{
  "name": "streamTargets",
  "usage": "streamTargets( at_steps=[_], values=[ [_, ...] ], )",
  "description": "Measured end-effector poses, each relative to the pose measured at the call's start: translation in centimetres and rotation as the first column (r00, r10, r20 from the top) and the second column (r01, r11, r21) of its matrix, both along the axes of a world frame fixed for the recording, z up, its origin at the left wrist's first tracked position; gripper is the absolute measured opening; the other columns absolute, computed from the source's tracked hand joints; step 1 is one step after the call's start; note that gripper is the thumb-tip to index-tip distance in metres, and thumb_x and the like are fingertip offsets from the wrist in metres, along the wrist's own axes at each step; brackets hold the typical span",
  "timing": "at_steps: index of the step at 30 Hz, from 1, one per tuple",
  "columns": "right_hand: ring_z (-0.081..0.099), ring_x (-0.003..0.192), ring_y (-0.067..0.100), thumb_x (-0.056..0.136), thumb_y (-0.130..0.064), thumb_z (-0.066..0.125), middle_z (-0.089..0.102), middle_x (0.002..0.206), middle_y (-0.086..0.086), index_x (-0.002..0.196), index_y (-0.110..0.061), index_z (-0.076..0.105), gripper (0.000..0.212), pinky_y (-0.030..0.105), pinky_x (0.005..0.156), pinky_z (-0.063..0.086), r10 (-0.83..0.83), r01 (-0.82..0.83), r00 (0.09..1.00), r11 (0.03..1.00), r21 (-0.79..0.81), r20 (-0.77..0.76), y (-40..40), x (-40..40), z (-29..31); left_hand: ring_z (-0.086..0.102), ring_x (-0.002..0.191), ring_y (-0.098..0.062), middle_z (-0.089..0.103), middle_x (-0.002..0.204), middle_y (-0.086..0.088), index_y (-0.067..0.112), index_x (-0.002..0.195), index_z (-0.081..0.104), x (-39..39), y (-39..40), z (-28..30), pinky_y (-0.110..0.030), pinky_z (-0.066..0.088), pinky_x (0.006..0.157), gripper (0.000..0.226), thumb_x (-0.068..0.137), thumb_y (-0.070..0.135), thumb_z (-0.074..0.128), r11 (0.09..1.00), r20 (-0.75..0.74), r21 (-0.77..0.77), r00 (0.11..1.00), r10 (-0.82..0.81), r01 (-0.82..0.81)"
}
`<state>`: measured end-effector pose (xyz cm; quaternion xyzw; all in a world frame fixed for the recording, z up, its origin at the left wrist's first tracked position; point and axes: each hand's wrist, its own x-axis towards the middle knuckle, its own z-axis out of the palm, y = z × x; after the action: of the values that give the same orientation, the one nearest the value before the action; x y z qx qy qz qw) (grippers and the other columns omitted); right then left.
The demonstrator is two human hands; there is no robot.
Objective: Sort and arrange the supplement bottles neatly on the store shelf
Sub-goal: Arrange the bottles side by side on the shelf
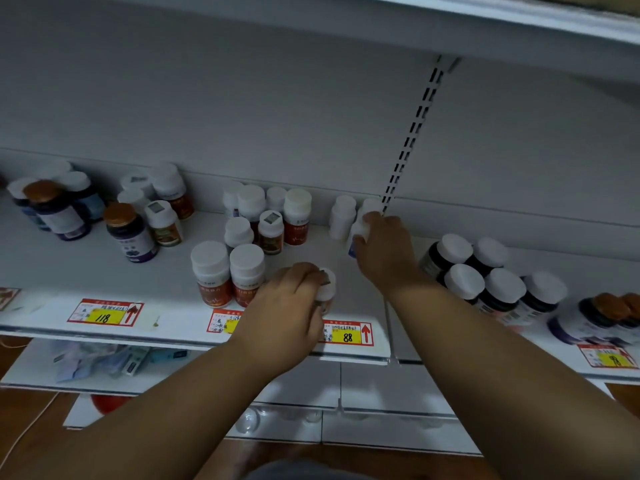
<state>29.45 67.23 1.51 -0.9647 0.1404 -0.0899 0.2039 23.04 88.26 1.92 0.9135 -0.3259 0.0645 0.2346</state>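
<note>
Step in hand: placing two bottles at once on the white store shelf (166,271), mid-sort. The left hand (287,299) curls round a white-capped bottle (327,289) at the shelf's front edge, just right of two red-labelled bottles (227,275). The right hand (384,251) grips a white bottle (358,233) farther back, beside a plain white bottle (342,216) near the slotted upright (412,133).

Next move, by judgement: set each bottle upright in line with its like, then let go without knocking neighbours.

Stock: small plastic bottles with white screw caps, mostly upright; red and orange labels mid-shelf, dark bottles with copper caps (130,233) at left, dark white-capped bottles (485,271) in rows at right. Price tags (104,312) line the front edge.
</note>
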Motion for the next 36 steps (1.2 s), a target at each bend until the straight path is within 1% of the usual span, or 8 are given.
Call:
streamTargets(
  at_steps=[5, 10, 14, 17, 23, 26, 29, 36],
  values=[
    [0.052, 0.105, 0.037, 0.092, -0.018, 0.053, 0.051, 0.116, 0.019, 0.122, -0.006, 0.046, 0.033, 0.039, 0.083, 0.043, 0.001, -0.003, 0.997, 1.000, 0.031, 0.075, 0.3, 0.5, -0.4, 0.055, 0.105, -0.022, 0.056, 0.120, -0.003, 0.015, 0.120, 0.057, 0.6, -0.5, 0.5, -0.032, 0.046, 0.089, 0.044, 0.078, 0.024, 0.057, 0.999, -0.004, -0.045, 1.000, 0.031, -0.031],
    [0.056, 0.095, 0.027, 0.086, -0.024, 0.062, 0.057, 0.111, 0.010, 0.118, -0.013, 0.054, 0.035, 0.029, 0.075, 0.040, -0.020, -0.045, 0.959, 0.974, 0.223, 0.282, 0.9, -2.0, 1.5, 0.052, 0.115, -0.020, 0.053, 0.129, -0.002, 0.019, 0.131, 0.051, 0.9, -0.1, 1.3, -0.026, 0.041, 0.091, 0.050, 0.085, 0.032, 0.063, 0.979, -0.113, -0.173, 0.990, 0.089, -0.108],
    [0.059, 0.084, 0.008, 0.088, -0.024, 0.064, 0.064, 0.098, -0.006, 0.107, -0.024, 0.062, 0.019, 0.024, 0.075, 0.049, -0.101, -0.058, 0.954, 0.862, 0.504, 0.283, 2.9, -5.8, 5.6, 0.050, 0.114, -0.011, 0.052, 0.128, 0.003, 0.023, 0.137, 0.043, 0.4, 0.9, 2.6, -0.027, 0.042, 0.092, 0.069, 0.079, 0.060, 0.055, 0.934, -0.259, -0.315, 0.962, 0.084, -0.166],
    [0.062, 0.077, 0.007, 0.085, -0.016, 0.068, 0.067, 0.084, -0.007, 0.089, -0.025, 0.065, 0.010, 0.027, 0.074, 0.052, -0.040, -0.175, 0.949, 0.757, 0.629, 0.313, 5.2, -8.1, 8.3, 0.049, 0.114, -0.002, 0.051, 0.128, 0.011, 0.027, 0.139, 0.040, -0.8, 2.2, 3.4, -0.027, 0.044, 0.095, 0.082, 0.071, 0.072, 0.049, 0.895, -0.339, -0.422, 0.941, -0.010, -0.142],
    [0.062, 0.069, 0.013, 0.082, -0.017, 0.072, 0.068, 0.080, 0.007, 0.089, -0.014, 0.065, 0.010, 0.035, 0.066, 0.053, 0.103, -0.238, 0.964, 0.743, 0.625, 0.244, 9.9, -10.5, 10.1, 0.055, 0.103, 0.007, 0.059, 0.113, 0.024, 0.049, 0.114, 0.043, -3.3, 5.7, 4.2, -0.012, 0.044, 0.084, 0.044, 0.076, 0.055, 0.064, 0.842, -0.429, -0.529, 0.889, -0.160, -0.104],
    [0.060, 0.068, 0.017, 0.083, -0.016, 0.072, 0.068, 0.080, 0.010, 0.091, -0.015, 0.065, 0.011, 0.040, 0.062, 0.052, 0.150, -0.259, 0.964, 0.721, 0.642, 0.220, 12.4, -10.7, 9.7, 0.058, 0.098, 0.008, 0.061, 0.111, 0.021, 0.041, 0.120, 0.044, -3.8, 7.8, 4.0, -0.006, 0.043, 0.077, 0.047, 0.081, 0.048, 0.070, 0.836, -0.430, -0.534, 0.892, -0.139, -0.128],
    [0.057, 0.065, 0.015, 0.081, -0.015, 0.073, 0.067, 0.079, 0.006, 0.092, -0.016, 0.065, 0.014, 0.032, 0.055, 0.049, 0.241, -0.327, 0.945, 0.692, 0.644, 0.222, 15.0, -9.9, 9.1, 0.058, 0.096, 0.008, 0.061, 0.109, 0.022, 0.037, 0.123, 0.045, -4.0, 10.3, 4.1, -0.005, 0.042, 0.074, 0.052, 0.079, 0.047, 0.072, 0.835, -0.437, -0.513, 0.898, -0.056, -0.197],
    [0.065, 0.080, 0.015, 0.069, -0.037, 0.069, 0.067, 0.091, -0.006, 0.094, -0.027, 0.063, 0.028, 0.041, 0.075, 0.056, 0.480, -0.529, 0.842, 0.650, 0.545, 0.245, 22.5, -7.9, 6.9, 0.056, 0.102, 0.003, 0.056, 0.115, 0.019, 0.028, 0.134, 0.041, -4.9, 18.0, 1.5, -0.019, 0.049, 0.082, 0.077, 0.070, 0.064, 0.064, 0.788, -0.451, -0.437, 0.864, 0.225, -0.433]
  ],
)
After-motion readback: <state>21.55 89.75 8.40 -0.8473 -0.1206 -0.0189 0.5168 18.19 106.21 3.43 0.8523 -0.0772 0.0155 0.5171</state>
